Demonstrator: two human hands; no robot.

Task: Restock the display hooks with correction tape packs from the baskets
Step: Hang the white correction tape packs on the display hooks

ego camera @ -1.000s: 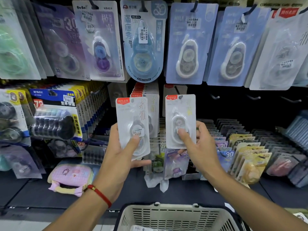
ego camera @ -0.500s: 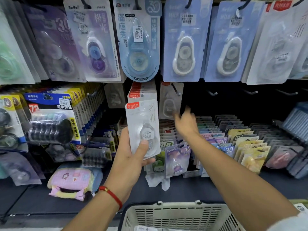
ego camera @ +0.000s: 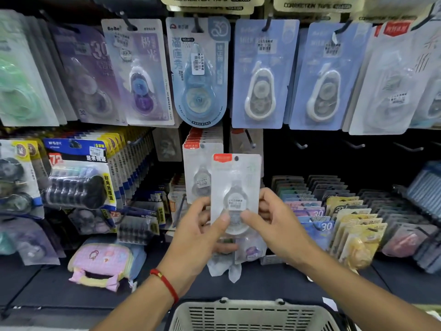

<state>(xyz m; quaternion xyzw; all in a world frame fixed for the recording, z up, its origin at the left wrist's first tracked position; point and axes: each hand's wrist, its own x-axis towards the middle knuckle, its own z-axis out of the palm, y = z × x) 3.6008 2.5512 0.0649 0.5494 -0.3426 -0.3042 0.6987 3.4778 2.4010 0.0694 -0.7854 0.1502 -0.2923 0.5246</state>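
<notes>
From the head camera, I had my left hand [ego camera: 200, 231] and right hand [ego camera: 274, 220] both pinching the lower edges of one correction tape pack [ego camera: 235, 187], upright before the hooks, hang-hole topmost. It looked light, stiff-carded and slick, so I judged an edge hold safest.

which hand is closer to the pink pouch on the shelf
Left. The left hand holds the white pack just up and right of the pink pouch. The right hand grips the pack's far side, farther right.
</notes>
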